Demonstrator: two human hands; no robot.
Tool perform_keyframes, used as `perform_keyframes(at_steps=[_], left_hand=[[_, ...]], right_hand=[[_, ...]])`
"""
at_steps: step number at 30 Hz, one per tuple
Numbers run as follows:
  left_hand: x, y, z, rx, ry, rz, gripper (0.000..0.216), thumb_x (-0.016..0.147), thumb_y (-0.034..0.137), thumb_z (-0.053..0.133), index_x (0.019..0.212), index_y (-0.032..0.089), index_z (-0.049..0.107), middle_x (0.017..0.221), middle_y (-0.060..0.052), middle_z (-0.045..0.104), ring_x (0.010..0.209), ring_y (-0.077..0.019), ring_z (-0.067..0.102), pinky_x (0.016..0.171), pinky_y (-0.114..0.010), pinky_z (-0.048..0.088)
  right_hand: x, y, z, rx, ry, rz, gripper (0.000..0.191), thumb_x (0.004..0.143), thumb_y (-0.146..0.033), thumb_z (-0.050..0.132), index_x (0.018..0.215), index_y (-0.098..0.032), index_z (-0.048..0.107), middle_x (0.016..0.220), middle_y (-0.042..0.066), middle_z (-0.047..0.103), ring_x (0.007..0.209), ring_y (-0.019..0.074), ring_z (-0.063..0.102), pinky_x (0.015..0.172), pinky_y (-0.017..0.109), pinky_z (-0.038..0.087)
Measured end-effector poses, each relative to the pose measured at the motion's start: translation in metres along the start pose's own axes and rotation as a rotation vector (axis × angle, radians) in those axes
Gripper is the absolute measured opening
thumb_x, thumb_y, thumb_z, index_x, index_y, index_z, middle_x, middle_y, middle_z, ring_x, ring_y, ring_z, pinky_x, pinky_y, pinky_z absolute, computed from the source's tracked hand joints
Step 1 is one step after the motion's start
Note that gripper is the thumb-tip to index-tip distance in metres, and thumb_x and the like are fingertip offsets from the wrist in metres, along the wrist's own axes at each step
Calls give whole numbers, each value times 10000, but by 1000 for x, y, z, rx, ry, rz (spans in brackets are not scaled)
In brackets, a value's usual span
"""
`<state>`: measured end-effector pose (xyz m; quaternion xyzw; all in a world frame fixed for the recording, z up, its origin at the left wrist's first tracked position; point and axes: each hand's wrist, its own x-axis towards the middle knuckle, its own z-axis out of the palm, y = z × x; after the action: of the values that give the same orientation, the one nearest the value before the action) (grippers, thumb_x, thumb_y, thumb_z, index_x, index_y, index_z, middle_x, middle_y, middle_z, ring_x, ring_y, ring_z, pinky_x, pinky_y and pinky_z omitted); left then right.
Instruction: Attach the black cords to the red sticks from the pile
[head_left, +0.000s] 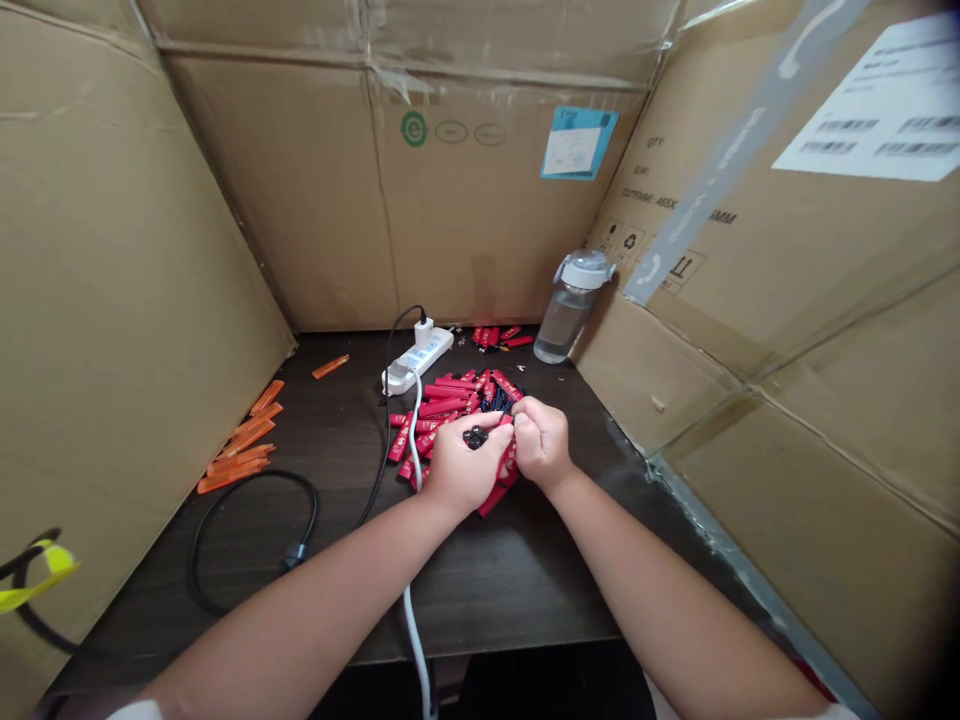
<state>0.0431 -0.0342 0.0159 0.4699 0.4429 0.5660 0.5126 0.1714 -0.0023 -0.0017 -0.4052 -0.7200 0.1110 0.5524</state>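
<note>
My left hand [459,468] is closed, fingers pinching a slim red printed strip [508,455]. A small shiny black piece [475,437] shows at the thumb side of that hand. Right against it, my right hand [543,442] is curled shut, its fingertips meeting those of the left near a thin dark bit. What exactly the right fingers grip is hidden. Under and behind both hands lies a loose pile of red strips [442,407] with gold print. Dark cords [495,398] show among them.
A white power strip [420,360] with a plugged-in charger stands behind the pile. Its white cable [409,610] crosses the dark table [517,590]. At right is a water bottle [564,318]; at left, orange strips [244,455] and a black cable [196,540]. Cardboard walls [465,230] enclose three sides.
</note>
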Motion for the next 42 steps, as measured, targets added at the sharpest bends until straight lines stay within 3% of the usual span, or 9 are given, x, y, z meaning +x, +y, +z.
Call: perform_keyframes(at_steps=[4,10,17,23,27,31,35,38,42], left_hand=[[4,-2,-5,-133,79,-97,221,661,298,745,776,113,707,503,11,606,386,-89,518,401,-209,429],[10,2,-14,-260,15,-146,362,658,304,767,961,126,682,660,-28,693,428,-97,573,431,-215,477],[17,4,-25,-401,-112,-372,238,634,227,779,796,107,653,640,-53,684,403,-82,548,383,-181,450],[20,6,-30,-450,-255,-455,164,670,209,747,725,93,646,608,-52,652,398,-63,527,363,-147,401],[21,4,-33,-393,-398,-427,205,690,269,750,684,89,652,569,-42,636,360,-64,507,347,-160,381],[18,5,-34,-325,-474,-329,232,702,296,755,676,84,665,566,-43,648,371,-73,520,360,-176,397],[5,5,-29,-243,-528,-224,237,687,297,775,746,90,677,623,-69,697,370,-105,545,340,-200,398],[-2,5,-23,-246,-500,-199,261,684,312,779,812,113,668,671,-65,715,406,-128,581,375,-230,443],[0,1,-18,-281,-322,-158,284,674,296,787,879,145,661,709,-29,708,538,-127,636,551,-257,519]], right_hand=[[3,6,-7,-182,-30,74,260,861,-283,352,639,-207,463,545,0,480,508,138,471,542,264,372],[12,21,-1,-306,-202,181,200,817,-281,497,673,-188,600,518,0,543,491,136,503,528,249,341],[10,22,-3,-297,-225,241,267,838,-340,526,670,-173,651,536,13,568,499,129,503,537,252,365],[8,-1,-12,430,-343,395,356,871,-431,517,1064,-155,635,535,-43,513,417,90,441,437,231,397],[4,-10,-16,618,-463,425,289,847,-398,602,971,-143,658,468,-53,508,381,79,454,405,214,396],[1,-12,-15,694,-383,404,227,847,-369,619,889,-148,649,446,-60,503,350,75,452,373,206,392],[7,-5,-16,825,-97,456,209,820,-400,634,834,-193,603,506,-82,458,325,53,377,323,197,357],[12,8,-14,640,11,483,211,819,-408,606,848,-199,615,526,-73,456,345,66,375,340,213,364],[9,25,-7,-26,-159,326,170,822,-275,570,895,-186,695,770,53,685,684,174,633,645,303,512]])
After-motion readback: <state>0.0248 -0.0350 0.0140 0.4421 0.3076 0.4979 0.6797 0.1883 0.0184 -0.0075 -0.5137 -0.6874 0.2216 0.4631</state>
